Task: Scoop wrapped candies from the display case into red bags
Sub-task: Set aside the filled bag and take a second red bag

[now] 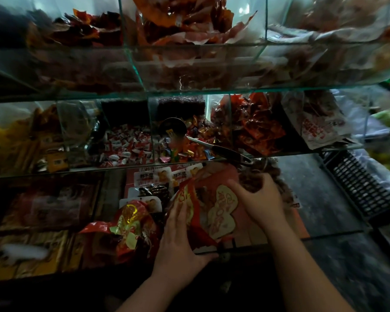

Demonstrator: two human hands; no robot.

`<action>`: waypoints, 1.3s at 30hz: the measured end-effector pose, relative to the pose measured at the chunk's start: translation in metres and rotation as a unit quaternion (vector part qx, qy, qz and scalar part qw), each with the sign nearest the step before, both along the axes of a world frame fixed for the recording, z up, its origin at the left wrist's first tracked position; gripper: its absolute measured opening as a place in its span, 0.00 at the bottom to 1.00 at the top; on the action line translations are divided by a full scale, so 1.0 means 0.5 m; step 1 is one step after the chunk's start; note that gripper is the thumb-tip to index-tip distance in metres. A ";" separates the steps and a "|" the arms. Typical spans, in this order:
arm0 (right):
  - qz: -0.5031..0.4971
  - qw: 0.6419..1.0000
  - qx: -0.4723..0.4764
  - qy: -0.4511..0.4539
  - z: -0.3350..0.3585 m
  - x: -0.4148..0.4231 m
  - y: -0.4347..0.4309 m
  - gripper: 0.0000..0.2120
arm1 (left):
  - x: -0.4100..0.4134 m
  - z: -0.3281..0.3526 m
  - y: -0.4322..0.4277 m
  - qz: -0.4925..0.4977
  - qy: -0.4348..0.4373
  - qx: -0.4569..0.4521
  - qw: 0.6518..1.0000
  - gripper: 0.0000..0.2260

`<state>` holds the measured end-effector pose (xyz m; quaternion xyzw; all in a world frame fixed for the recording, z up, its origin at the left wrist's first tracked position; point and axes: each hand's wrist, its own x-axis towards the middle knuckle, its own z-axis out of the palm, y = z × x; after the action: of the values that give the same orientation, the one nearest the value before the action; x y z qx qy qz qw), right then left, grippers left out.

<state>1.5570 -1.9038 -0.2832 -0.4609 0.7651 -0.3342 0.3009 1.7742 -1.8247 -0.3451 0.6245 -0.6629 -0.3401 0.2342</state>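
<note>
A red plastic bag with a cream-and-gold emblem (214,212) is at the lower centre of the frame, below the glass display case (77,171). The left hand (180,239) lies along its left side, fingers straight and thumb under the bottom edge. The right hand (259,199) curls its fingers over the upper right edge, gripping it. A round metal scoop with a black handle (173,130) rests on mixed wrapped candies (189,152) in the middle compartment.

both bare forearms are stretched forward from the lower edge, the 2 hands near each other. the left hand (180,239) lies flat on the red printed plastic bag (221,212), fingers straight, thumb spread to the right. the right hand (260,199) is curled, thumb and fingers gripping the same bag.
</note>
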 end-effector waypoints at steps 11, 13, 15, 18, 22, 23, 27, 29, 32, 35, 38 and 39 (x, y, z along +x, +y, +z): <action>0.132 0.940 0.063 -0.308 0.083 0.100 0.127 0.15 | 0.078 -0.027 0.043 0.031 0.221 -0.058 0.973 0.38; 0.158 0.930 0.034 -0.331 0.113 0.108 0.127 0.12 | 0.104 0.005 0.042 0.042 0.230 -0.081 0.969 0.26; 0.175 0.948 -0.044 -0.262 0.133 0.098 0.125 0.23 | 0.133 0.060 0.035 0.071 0.228 -0.116 0.964 0.18; 0.135 0.960 -0.208 -0.128 0.147 0.067 0.112 0.24 | 0.182 0.150 0.009 0.158 0.304 -0.105 0.934 0.18; 0.215 0.961 -0.173 -0.025 0.154 0.064 0.064 0.44 | 0.229 0.245 -0.045 0.199 0.406 -0.072 0.889 0.17; 0.246 0.954 -0.169 -0.041 0.154 0.071 0.051 0.51 | 0.242 0.263 -0.061 0.182 0.439 -0.067 0.877 0.15; 0.270 0.939 -0.187 -0.098 0.165 0.083 0.006 0.63 | 0.286 0.312 -0.116 0.062 0.509 0.012 0.859 0.17; 0.259 0.942 -0.172 -0.131 0.169 0.068 -0.008 0.63 | 0.290 0.305 -0.137 0.065 0.508 0.057 0.857 0.20; 0.255 0.948 -0.096 -0.166 0.160 0.065 -0.006 0.56 | 0.255 0.275 -0.153 0.109 0.484 0.089 0.864 0.20; 0.159 0.974 -0.121 -0.111 0.113 0.089 0.017 0.44 | 0.230 0.227 -0.138 0.160 0.458 0.068 0.872 0.20; 0.016 0.976 -0.162 -0.144 0.079 0.108 0.048 0.34 | 0.233 0.172 -0.066 0.101 0.412 0.135 0.895 0.28; -0.013 0.975 -0.156 -0.155 0.071 0.109 0.056 0.32 | 0.236 0.158 -0.042 0.073 0.392 0.164 0.902 0.28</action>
<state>1.6116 -1.8758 -0.2479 -0.4348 0.6535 -0.5210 0.3353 1.8921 -1.8454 -0.2661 0.5170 -0.4045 -0.6436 0.3935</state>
